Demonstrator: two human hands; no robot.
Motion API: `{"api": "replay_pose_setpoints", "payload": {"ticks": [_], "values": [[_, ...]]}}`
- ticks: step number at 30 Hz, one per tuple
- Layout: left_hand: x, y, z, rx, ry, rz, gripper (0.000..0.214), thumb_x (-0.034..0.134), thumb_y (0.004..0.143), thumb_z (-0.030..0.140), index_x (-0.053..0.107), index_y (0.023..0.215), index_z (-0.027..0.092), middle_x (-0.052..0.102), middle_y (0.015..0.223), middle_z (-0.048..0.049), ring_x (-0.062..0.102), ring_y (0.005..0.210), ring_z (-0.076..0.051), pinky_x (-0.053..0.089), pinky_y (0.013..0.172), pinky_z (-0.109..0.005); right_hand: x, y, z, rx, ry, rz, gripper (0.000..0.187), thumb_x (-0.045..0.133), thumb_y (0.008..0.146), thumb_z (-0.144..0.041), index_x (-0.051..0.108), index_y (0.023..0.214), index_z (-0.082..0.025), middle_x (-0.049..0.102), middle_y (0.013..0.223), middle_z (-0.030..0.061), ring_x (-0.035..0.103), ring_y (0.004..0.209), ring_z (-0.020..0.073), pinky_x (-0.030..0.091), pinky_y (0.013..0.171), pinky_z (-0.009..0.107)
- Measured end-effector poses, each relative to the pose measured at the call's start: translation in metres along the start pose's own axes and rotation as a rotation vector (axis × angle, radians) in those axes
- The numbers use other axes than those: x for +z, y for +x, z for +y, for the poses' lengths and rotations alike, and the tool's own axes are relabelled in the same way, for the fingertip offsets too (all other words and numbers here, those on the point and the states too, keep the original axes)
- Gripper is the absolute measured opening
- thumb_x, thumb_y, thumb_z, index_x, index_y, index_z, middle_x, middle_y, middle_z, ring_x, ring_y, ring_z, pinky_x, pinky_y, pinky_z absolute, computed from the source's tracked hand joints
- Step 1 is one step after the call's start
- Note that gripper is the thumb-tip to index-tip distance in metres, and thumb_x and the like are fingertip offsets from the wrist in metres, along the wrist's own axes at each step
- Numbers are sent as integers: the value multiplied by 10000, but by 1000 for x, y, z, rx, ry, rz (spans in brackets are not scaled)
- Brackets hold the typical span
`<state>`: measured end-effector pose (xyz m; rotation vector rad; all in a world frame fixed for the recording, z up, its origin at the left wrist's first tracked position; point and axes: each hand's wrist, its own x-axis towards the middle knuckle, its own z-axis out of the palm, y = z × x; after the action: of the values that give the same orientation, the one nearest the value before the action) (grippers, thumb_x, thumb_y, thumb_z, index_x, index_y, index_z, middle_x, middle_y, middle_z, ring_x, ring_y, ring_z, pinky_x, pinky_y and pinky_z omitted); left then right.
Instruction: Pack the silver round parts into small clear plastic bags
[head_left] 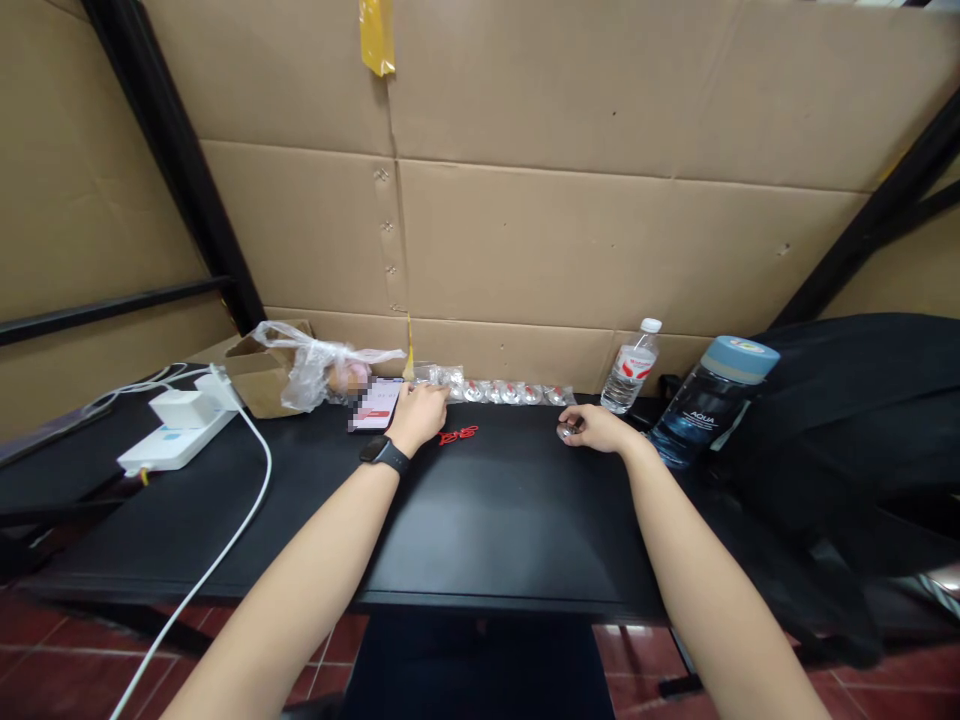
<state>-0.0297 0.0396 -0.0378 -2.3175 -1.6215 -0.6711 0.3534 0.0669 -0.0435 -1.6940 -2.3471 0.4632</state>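
Note:
My left hand [421,412] lies palm down with its fingers stretched out, between a phone [375,405] with a lit screen and a row of small clear packets [511,392]. The packets hold round silvery pieces with red on them. Just right of that hand a knotted red cord [457,435] rests on the black table [480,520]. My right hand [598,428] is closed round a small shiny round metal piece [565,432], low over the tabletop. Its fingers partly cover the piece, so its exact kind is unclear.
Behind the right hand stand a small water bottle [631,368] and a larger blue-lidded bottle [709,405], beside a black bag [847,450]. At left are an open carton [259,385], a plastic bag [307,365] and a white power strip [176,440] with a trailing cable.

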Motion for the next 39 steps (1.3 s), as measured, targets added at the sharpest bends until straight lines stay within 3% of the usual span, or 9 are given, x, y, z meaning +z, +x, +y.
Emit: {"api": "replay_pose_setpoints", "payload": {"ticks": [3, 8, 17, 25, 31, 39], "values": [[0, 0, 6, 35, -55, -18, 306, 514, 908, 193, 683, 1163, 210, 699, 1192, -125, 591, 1137, -293, 354, 937, -424, -2, -2, -2, -3, 8, 7, 450, 784, 678, -276, 697, 1110, -186, 735, 1063, 69, 692, 834, 198, 507, 780, 274], [0, -2, 21, 135, -210, -188, 192, 577, 921, 334, 747, 908, 246, 732, 976, -61, 616, 1012, -257, 368, 926, -389, -6, -4, -6, -2, 23, 15, 432, 800, 670, -264, 707, 1086, -194, 744, 1079, 65, 699, 841, 202, 510, 794, 278], [11, -4, 26, 119, -199, -208, 63, 683, 849, 249, 744, 837, 238, 719, 918, -54, 596, 1000, -264, 338, 917, -398, -7, -5, -5, -40, 47, -30, 487, 841, 614, -263, 714, 1080, -198, 757, 1047, 46, 711, 823, 193, 510, 790, 265], [7, 0, 26, 61, -333, -204, 123, 651, 880, 299, 739, 808, 251, 754, 955, -25, 629, 1013, -259, 323, 910, -382, -16, -13, -15, -63, 81, 12, 428, 828, 638, -245, 719, 1050, -204, 761, 1038, 44, 704, 813, 195, 522, 767, 273], [-3, -1, 37, 57, -412, -120, 138, 602, 933, 323, 716, 918, 247, 760, 978, -31, 632, 1025, -237, 313, 938, -392, -11, -16, -47, -203, 316, 148, 467, 824, 684, -302, 707, 1131, -229, 746, 1077, 51, 707, 839, 197, 558, 730, 288], [-14, -1, 53, 38, -556, -39, 90, 715, 876, 346, 759, 936, 296, 778, 978, 2, 626, 1069, -248, 337, 951, -411, 17, -12, -106, -387, 748, 257, 488, 836, 691, -354, 681, 1139, -239, 681, 1219, 84, 683, 963, 220, 580, 695, 300]]}}
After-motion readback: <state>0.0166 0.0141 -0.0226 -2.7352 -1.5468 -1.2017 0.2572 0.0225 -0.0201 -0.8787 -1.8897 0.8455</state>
